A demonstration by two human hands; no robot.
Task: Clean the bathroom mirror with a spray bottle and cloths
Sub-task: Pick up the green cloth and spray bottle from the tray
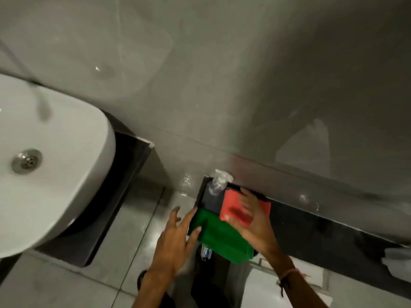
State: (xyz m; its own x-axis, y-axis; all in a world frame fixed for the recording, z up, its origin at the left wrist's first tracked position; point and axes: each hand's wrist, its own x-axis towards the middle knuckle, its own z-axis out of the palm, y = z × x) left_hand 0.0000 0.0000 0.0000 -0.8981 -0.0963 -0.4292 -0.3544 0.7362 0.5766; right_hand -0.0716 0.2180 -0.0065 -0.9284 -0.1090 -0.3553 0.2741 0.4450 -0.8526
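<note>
My right hand (249,215) lies spread and flat on the red cloth (239,207), fingers splayed, pressing rather than gripping. My left hand (178,238) is open, fingertips touching the edge of the green cloth (222,236). Both cloths sit on a dark tray (203,194) with the spray bottle (219,183) standing at its far corner by the wall. The white sink (55,174) is well to my left.

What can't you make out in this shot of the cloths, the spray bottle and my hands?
- Head view: right hand on the red cloth is motion-blurred, so its grip is unclear.
- Green cloth: partly covered by the red cloth and the right hand.
- Spray bottle: blurred, its contents unreadable.
- Small item below the green cloth: mostly hidden.
- Sink: cut off by the left edge.
- Mirror: not identifiable.
</note>
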